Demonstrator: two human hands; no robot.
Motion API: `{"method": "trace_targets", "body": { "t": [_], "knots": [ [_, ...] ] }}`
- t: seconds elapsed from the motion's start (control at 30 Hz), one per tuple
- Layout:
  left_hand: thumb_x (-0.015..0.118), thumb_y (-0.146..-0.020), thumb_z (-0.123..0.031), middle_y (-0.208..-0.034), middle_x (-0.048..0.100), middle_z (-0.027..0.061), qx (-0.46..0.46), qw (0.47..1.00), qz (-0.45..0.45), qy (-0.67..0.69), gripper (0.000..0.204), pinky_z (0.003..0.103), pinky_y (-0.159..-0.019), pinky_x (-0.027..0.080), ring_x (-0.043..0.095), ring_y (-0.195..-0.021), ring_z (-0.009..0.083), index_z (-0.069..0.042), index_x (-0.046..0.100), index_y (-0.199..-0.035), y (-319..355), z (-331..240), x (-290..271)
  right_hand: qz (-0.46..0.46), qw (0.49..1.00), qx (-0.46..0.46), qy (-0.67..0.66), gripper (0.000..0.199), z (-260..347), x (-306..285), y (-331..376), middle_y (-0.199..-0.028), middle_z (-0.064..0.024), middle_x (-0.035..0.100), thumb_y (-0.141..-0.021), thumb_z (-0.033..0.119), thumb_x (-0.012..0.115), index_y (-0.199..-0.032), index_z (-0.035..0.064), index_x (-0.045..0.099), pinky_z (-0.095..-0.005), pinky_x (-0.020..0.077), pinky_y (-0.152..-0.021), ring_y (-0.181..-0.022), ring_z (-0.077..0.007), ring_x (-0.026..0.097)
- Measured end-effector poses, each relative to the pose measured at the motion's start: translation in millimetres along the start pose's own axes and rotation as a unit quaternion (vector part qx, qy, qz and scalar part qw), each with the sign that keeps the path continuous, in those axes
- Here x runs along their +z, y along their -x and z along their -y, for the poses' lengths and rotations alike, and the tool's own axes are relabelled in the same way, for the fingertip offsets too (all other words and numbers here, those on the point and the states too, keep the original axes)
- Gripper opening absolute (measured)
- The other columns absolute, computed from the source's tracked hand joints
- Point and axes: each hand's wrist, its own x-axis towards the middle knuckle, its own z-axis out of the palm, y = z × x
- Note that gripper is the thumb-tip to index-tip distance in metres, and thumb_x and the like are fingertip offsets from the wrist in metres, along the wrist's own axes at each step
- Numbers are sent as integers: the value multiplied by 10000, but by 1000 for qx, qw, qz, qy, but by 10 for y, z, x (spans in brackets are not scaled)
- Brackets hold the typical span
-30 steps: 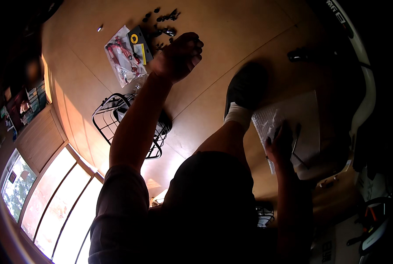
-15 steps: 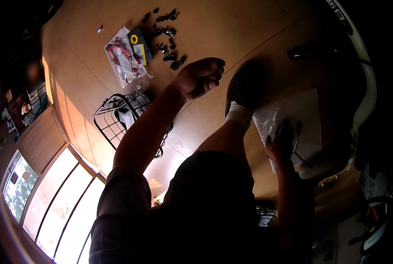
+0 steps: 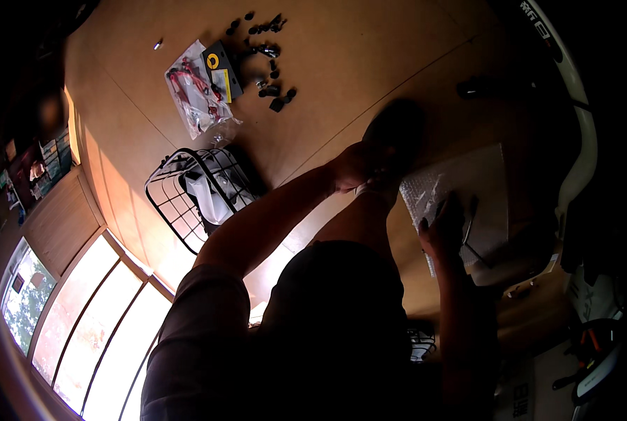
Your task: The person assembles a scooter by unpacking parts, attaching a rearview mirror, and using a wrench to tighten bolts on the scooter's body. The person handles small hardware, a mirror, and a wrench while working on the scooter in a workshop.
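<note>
Head view. Left hand [image 3: 355, 168]: fingers were curled, before the dark shoe [image 3: 403, 123]; whether it held anything could not be told. Right hand [image 3: 441, 230]: hung over the bubble-wrap sheet [image 3: 492, 179], near a thin rod [image 3: 469, 226]; its grip was too dark to tell. Sheet: lay right of the shoe. Farther left: stood a black wire basket [image 3: 212, 172]; beyond, small black parts [image 3: 271, 91].

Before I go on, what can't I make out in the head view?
Left hand: head view, shadow hides its fingers against the dark shoe.
Right hand: head view, shadow hides whether it grips anything.
Black wire basket: head view, left forearm covers its lower right part.
Small black parts: head view, too small to identify.
</note>
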Motion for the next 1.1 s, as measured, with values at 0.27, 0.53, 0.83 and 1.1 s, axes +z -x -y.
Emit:
{"method": "trace_targets", "body": {
  "t": [0.27, 0.53, 0.83, 1.1],
  "knots": [
    [545, -1076, -433, -762, 557, -18, 10, 999, -45, -10, 334, 276, -560, 422, 524, -639, 121, -119, 658, -1081, -12, -67, 97, -7, 1000, -7, 0, 1043, 22, -60, -4, -1484, -287, 436, -792, 247, 817, -1600, -31, 218, -516, 455, -1100, -1331, -462, 464],
    [482, -1105, -419, -651, 463, -14, 23, 997, -58, 47, 343, 269, -469, 360, 429, -523, 120, -112, 600, -1006, 81, -172, 160, 29, 996, -14, -80, 872, -190, -237, 80, -1457, -297, 466, -868, 306, 747, -1568, 16, 315, -533, 440, -1112, -1333, -473, 474],
    [597, -1000, -225, -802, 649, 117, 240, 713, -149, -642, 187, 387, -670, 524, 674, -754, 281, -67, 581, -900, 760, 175, -282, -24, 984, -96, -151, 536, -449, -1913, 1709, -1279, -210, 614, -942, 198, 679, -1420, 18, 514, -477, 493, -1012, -1170, -382, 607],
    [462, -1109, -352, -723, 501, -12, 355, 898, -193, -173, 329, 278, -598, 429, 484, -645, 115, -131, 541, -878, 2336, -460, 259, -179, 977, -89, -76, 502, -665, -2328, 3299, -1187, -193, 657, -914, 216, 730, -1361, 38, 588, -455, 521, -946, -1107, -358, 641]
  ]
}}
